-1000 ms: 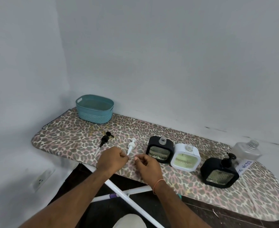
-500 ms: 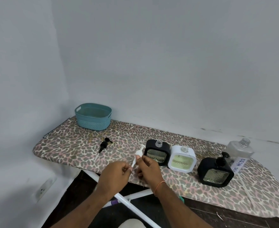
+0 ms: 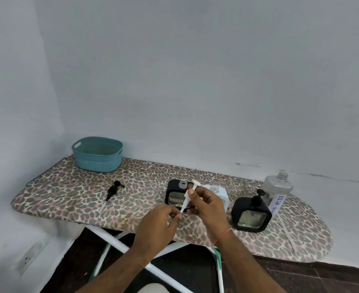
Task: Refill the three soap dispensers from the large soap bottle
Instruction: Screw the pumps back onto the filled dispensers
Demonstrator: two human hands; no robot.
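Observation:
My right hand [image 3: 209, 205] grips the head of a white pump [image 3: 187, 194], lifted and tilted in front of the dispensers. My left hand [image 3: 158, 224] pinches the lower end of its tube. Behind them stands a black dispenser [image 3: 173, 193] with an open neck, and beside it a white dispenser [image 3: 222, 192], also open and partly hidden by my right hand. A second black dispenser [image 3: 251, 214] to the right keeps its black pump on. The large clear soap bottle [image 3: 278, 187], uncapped and labelled "DISH", stands at the far right.
Everything rests on a leopard-print ironing board [image 3: 72, 195] against grey walls. A black pump [image 3: 112, 191] lies loose on the board's left half. A teal basket [image 3: 97, 154] sits at the back left corner. White board legs [image 3: 119, 244] cross below.
The white pump lay on the board; both hands picked it up and carried it right, raising it in front of the open black dispenser.

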